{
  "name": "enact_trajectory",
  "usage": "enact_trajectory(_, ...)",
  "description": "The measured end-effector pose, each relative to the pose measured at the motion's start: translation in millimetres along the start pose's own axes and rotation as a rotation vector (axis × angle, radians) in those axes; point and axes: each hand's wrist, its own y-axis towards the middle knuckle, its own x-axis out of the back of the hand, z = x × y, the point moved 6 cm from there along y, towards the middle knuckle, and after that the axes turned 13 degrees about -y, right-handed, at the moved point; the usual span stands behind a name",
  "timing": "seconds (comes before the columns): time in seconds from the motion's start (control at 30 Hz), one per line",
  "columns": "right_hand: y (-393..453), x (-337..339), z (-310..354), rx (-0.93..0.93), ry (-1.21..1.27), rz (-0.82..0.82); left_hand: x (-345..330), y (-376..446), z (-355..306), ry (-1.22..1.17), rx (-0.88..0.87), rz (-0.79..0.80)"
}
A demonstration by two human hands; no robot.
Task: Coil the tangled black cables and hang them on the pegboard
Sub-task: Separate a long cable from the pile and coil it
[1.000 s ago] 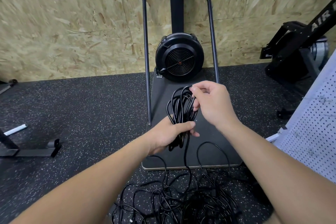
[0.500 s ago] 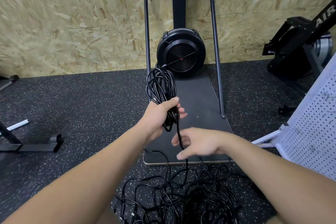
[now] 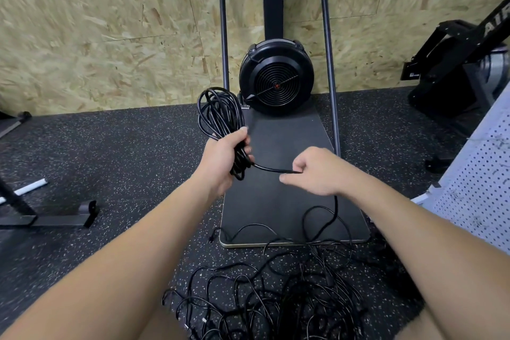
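A black speckled floor [image 3: 116,163] is shown before a chipboard wall [image 3: 110,25], with an exercise machine [image 3: 276,77] at centre and a white pegboard [image 3: 480,193] at the right edge. A loose tangle of black cable [image 3: 276,301] lies on the floor nearest the camera. A partly wound coil [image 3: 220,116] is gripped in the closed fingers of the left hand [image 3: 223,157], raised above the machine's base. The free strand [image 3: 273,170] is pinched by the right hand [image 3: 314,171], fingers curled. Coiling is judged to be under way; another loop must next be carried to the coil, slack being drawn from the tangle.
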Motion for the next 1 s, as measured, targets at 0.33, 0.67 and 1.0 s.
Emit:
enact_trajectory(0.33,-20.2,-12.2,-3.0,0.120,0.224,0.389,24.2,3.3,-20.5,0.207,-0.127,-0.200)
enact_trajectory(0.67,-14.3,16.0,-17.8,0.071,0.637,0.053,48.0,0.3,-18.3,0.545,-0.016,-0.146)
enact_trajectory(1.0,-12.1,33.5,-1.5,-0.132,0.523,-0.355,-13.3,-37.4,51.5,0.567,0.297,0.315)
